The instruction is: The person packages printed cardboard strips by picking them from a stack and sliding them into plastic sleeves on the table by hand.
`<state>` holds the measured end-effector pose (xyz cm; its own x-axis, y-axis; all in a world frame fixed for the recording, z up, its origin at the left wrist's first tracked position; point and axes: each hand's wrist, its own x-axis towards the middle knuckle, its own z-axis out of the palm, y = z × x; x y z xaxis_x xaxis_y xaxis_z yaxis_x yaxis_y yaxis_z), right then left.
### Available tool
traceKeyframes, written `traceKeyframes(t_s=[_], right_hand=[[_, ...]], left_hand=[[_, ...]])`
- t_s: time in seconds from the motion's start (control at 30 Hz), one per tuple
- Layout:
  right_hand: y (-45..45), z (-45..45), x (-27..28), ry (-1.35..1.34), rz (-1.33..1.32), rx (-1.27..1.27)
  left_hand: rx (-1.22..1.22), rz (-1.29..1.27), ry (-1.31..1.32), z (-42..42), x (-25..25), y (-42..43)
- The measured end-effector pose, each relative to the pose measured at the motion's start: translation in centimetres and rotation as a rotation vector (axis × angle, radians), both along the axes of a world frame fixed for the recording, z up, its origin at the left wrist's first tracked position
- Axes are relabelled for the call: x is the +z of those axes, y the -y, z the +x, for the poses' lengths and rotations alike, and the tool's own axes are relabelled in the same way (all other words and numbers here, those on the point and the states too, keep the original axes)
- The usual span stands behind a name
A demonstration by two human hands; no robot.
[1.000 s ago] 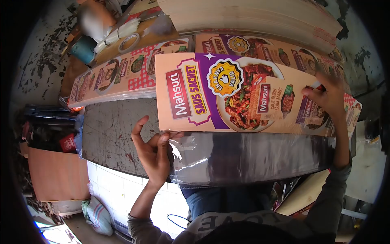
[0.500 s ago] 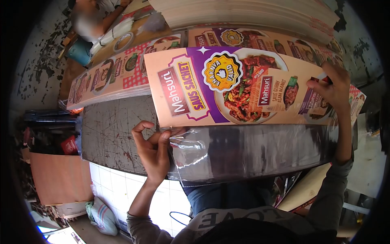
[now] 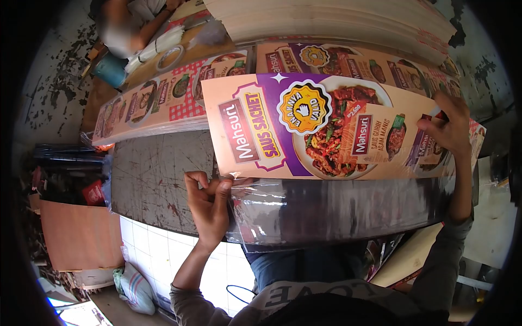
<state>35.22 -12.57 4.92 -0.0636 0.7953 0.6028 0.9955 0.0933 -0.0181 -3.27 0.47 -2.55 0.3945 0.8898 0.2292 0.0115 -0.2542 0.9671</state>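
A long printed card sheet (image 3: 239, 136) with a "Mahsuri Saus Sachet" design spans the middle of the view, tilted up above the worktable. My right hand (image 3: 448, 127) grips its upper right part, thumb on the printed face and fingers curled over the far edge. Below it lies a glossy clear plastic sleeve (image 3: 326, 209) over a dark surface. My left hand (image 3: 209, 206) is closed at the sleeve's left end, thumb and fingers pinching the film beside the sheet's lower left corner. How far the sheet's lower edge sits inside the film is not clear.
Stacks of matching printed sheets (image 3: 179, 95) lie at the back of the scratched grey table (image 3: 157, 174). Behind them rises a tall pile of pale boards (image 3: 326, 22). A tape roll (image 3: 171, 58) and another person (image 3: 138, 24) are at the upper left.
The printed sheet has come slightly down towards me and to the right, with my right hand still on it. My left hand keeps its pinch on the film. The view has shifted a little.
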Motion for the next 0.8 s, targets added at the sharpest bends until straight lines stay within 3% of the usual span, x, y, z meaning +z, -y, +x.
traceKeyframes(t_s=[0.43, 0.8], right_hand=[[-0.7, 0.9, -0.5, -0.122, -0.096, 0.123], [-0.4, 0.7, -2.1, -0.104, -0.194, 0.0]], left_hand=[[-0.021, -0.223, 0.021, 0.2, 0.2, -0.5], [-0.116, -0.276, 0.063, -0.2, 0.3, -0.8]])
